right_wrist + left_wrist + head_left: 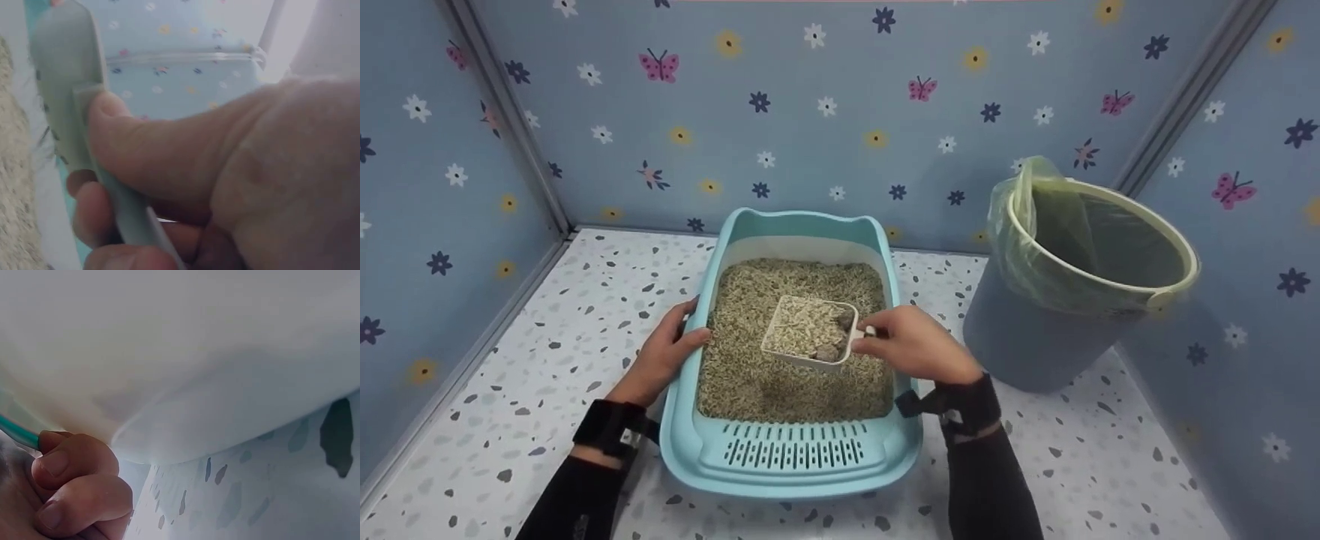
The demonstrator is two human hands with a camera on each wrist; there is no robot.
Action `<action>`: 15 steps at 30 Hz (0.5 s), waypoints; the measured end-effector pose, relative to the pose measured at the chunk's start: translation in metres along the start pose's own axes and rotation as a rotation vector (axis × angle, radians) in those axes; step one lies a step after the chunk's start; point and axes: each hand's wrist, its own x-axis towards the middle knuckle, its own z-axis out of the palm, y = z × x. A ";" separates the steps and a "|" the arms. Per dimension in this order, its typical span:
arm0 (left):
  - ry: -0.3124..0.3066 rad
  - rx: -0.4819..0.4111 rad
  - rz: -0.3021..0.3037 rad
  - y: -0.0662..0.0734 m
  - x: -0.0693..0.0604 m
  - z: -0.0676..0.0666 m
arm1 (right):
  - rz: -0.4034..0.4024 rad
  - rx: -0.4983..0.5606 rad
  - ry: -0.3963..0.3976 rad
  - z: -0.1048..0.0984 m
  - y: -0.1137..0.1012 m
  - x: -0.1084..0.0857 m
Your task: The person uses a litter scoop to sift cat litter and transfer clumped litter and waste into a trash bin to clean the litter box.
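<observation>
The litter tray [787, 487] fills the middle of the frame in the head view, and its left rim should be gripped firmly, low and flat, so that it is not tipped by any shaking. The lined bin [1031, 337] stands at the right of the frame, well apart, so a level path would be needed for anything carried there. The rim is clasped by the left hand [664, 356], thumb on top, at left of centre; the scoop's handle is pinched by the right hand [919, 345], right of centre. The scoop [802, 360] is held near mid-frame, seemingly just above the litter [795, 397]. Short, gentle shakes over the tray would probably suit: many pale pellets [806, 322] are mixed with the darker clumps [831, 351] at the scoop's handle end, and these could be flung out by a hard jerk.

In the left wrist view, the tray's pale outer wall is shown across the top, with curled fingers [84, 461] at lower left, mostly hidden from the head camera. In the right wrist view, the thumb [140, 146] is seen laid along the handle; the scoop's contents are shown only from above.
</observation>
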 end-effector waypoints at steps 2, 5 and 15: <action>0.000 -0.004 -0.007 0.000 0.000 0.000 | -0.001 0.007 -0.008 0.000 0.000 0.001; -0.014 -0.008 -0.011 -0.001 0.000 -0.001 | 0.019 -0.005 0.010 -0.004 0.002 -0.003; -0.017 -0.018 -0.009 0.000 0.001 -0.002 | 0.004 0.007 -0.030 -0.006 0.005 -0.006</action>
